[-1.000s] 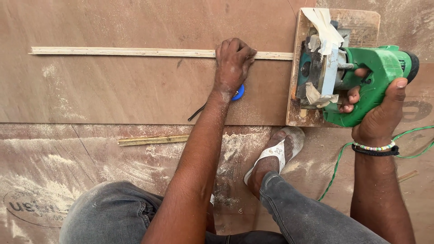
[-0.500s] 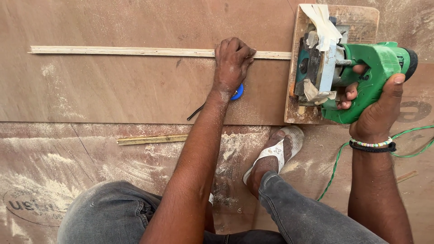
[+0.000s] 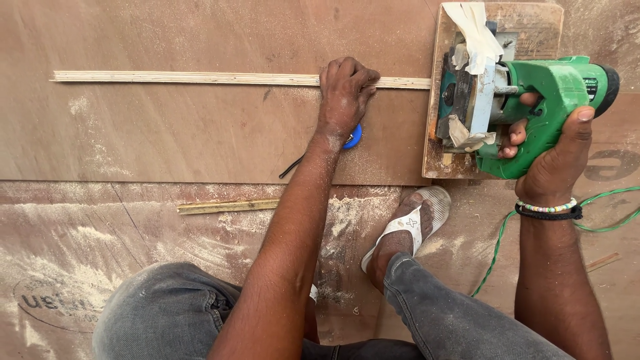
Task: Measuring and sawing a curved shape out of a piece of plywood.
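My right hand (image 3: 557, 157) grips the handle of a green circular saw (image 3: 533, 100), which sits on a wooden base plate (image 3: 437, 143) at the right end of a brown plywood sheet (image 3: 187, 127). My left hand (image 3: 343, 97) presses down on a long thin pale wood strip (image 3: 200, 78) that runs along the sheet up to the saw's base. Its fingers are curled over the strip. A small blue object (image 3: 353, 137) lies just under the left wrist.
A short wood offcut (image 3: 227, 207) lies on the dusty floor below the sheet's edge. My foot in a white sandal (image 3: 407, 230) rests near the saw. A green power cord (image 3: 600, 210) trails right. Sawdust covers the floor.
The saw and right hand have shifted slightly left along the strip. The left hand has stayed in place on the strip.
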